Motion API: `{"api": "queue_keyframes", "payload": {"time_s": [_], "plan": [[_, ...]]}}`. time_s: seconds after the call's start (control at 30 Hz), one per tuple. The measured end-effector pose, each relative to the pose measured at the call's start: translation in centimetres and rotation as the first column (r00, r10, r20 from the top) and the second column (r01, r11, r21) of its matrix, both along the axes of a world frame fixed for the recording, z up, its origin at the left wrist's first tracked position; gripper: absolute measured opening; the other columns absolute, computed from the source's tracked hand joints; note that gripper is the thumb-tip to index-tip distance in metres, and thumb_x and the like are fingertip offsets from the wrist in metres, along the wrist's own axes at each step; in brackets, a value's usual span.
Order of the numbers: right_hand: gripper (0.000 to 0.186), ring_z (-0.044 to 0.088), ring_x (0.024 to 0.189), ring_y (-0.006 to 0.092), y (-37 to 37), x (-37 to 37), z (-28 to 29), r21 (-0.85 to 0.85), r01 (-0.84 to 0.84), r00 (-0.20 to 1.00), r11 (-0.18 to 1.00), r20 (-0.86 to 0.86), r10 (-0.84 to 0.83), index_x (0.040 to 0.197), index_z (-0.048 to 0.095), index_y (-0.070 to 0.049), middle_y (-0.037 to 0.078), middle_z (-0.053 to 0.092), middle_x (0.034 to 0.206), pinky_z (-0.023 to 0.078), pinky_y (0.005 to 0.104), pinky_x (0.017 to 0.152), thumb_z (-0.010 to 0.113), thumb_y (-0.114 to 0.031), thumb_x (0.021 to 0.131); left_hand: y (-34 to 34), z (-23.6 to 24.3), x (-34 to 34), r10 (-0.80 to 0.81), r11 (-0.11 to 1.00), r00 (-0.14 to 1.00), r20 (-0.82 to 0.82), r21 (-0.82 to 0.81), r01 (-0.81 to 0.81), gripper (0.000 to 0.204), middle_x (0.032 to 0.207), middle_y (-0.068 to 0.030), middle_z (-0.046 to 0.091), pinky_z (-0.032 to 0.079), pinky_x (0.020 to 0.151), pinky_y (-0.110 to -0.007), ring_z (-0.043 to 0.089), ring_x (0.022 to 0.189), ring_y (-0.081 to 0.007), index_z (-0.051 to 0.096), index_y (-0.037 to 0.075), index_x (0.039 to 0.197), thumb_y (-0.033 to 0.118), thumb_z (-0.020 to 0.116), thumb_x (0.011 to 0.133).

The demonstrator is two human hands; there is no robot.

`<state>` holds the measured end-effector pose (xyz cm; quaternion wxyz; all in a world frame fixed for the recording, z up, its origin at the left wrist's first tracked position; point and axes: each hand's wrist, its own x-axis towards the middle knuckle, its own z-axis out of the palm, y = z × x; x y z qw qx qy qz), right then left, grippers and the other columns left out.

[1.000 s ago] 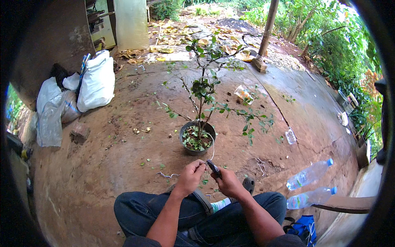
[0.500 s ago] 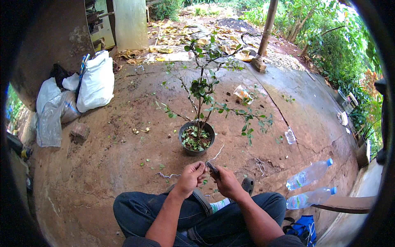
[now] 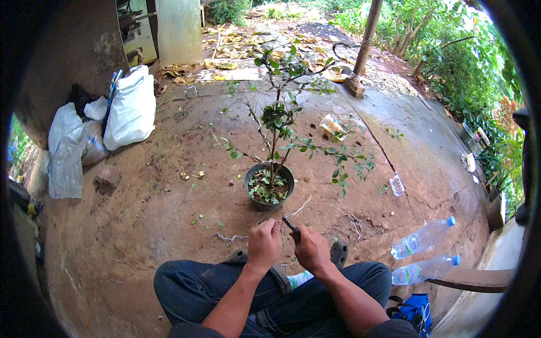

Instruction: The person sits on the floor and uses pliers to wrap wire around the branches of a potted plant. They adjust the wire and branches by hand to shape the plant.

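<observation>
White strand curves — right fingers grip dark tool.

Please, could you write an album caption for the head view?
Right hand gripping a dark tool, left hand close beside it, before a potted plant.

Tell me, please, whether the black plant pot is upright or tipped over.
Upright: the black pot stands on the ground with its open top facing up, and the plant rises from it.
</observation>
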<state>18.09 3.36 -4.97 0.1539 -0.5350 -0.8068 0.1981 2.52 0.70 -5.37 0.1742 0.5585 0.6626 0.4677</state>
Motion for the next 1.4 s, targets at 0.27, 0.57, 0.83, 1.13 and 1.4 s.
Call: {"api": "queue_keyframes", "payload": {"time_s": [0.27, 0.57, 0.83, 1.13, 1.4], "plan": [[0.01, 0.071, 0.087, 0.0435, -0.6, -0.9, -2.1, 0.138, 0.037, 0.99, 0.99, 0.13, -0.056, 0.1, 0.059, -0.004, 0.022, 0.07, 0.095, 0.057, 0.0542, 0.072, 0.055, -0.012, 0.098, -0.1, -2.0, -0.3, 0.062, 0.986, 0.998, 0.018, -0.155, -0.058, 0.029, 0.069, -0.0241, 0.065, 0.048, 0.061, -0.051, 0.068, 0.07, -0.0434, 0.068, -0.003, 0.088, 0.02, 0.061, 0.104], [0.011, 0.071, 0.089, 0.0447, 0.6, 0.4, -1.4, 0.118, 0.145, 0.984, 0.982, 0.088, -0.155, 0.101, 0.061, -0.004, 0.023, 0.07, 0.096, 0.056, 0.0555, 0.075, 0.055, -0.012, 0.098, 0.0, -2.8, -0.8, -0.119, 0.964, 0.902, 0.414, -0.171, 0.205, 0.027, 0.083, -0.0121, 0.075, 0.055, 0.066, -0.038, 0.068, 0.068, -0.0176, 0.074, -0.004, 0.105, 0.019, 0.062, 0.104], [0.022, 0.068, 0.089, 0.0474, 1.3, 0.4, -1.7, 0.065, 0.21, 0.976, 0.975, 0.049, -0.214, 0.101, 0.065, -0.003, 0.025, 0.071, 0.095, 0.052, 0.0571, 0.075, 0.062, -0.025, 0.102, 0.1, -2.3, -0.9, -0.219, 0.917, 0.71, 0.67, -0.108, 0.385, 0.028, 0.087, -0.007, 0.074, 0.057, 0.066, -0.026, 0.067, 0.071, -0.0097, 0.072, -0.005, 0.11, 0.018, 0.056, 0.11], [0.023, 0.068, 0.086, 0.0485, 1.7, 1.1, -1.1, 0.078, 0.203, 0.979, 0.976, -0.04, -0.2, 0.101, 0.061, -0.004, 0.025, 0.069, 0.094, 0.052, 0.0579, 0.072, 0.06, -0.026, 0.103, -0.1, -1.5, -1.1, -0.14, 0.86, 0.567, 0.812, -0.184, 0.476, 0.035, 0.08, -0.0049, 0.072, 0.055, 0.065, -0.026, 0.065, 0.068, -0.01, 0.073, -0.003, 0.102, 0.028, 0.059, 0.11], [0.018, 0.067, 0.088, 0.0474, 1.5, 1.4, -0.6, 0.131, 0.114, 0.991, 0.985, -0.089, -0.103, 0.106, 0.066, -0.005, 0.024, 0.069, 0.094, 0.051, 0.0566, 0.074, 0.066, -0.023, 0.101, -0.5, -2.3, -3.3, -0.043, 0.728, 0.485, 0.873, -0.305, 0.614, 0.04, 0.077, -0.0014, 0.07, 0.049, 0.062, -0.025, 0.061, 0.064, -0.0076, 0.076, 0.003, 0.089, 0.04, 0.068, 0.104]]}}
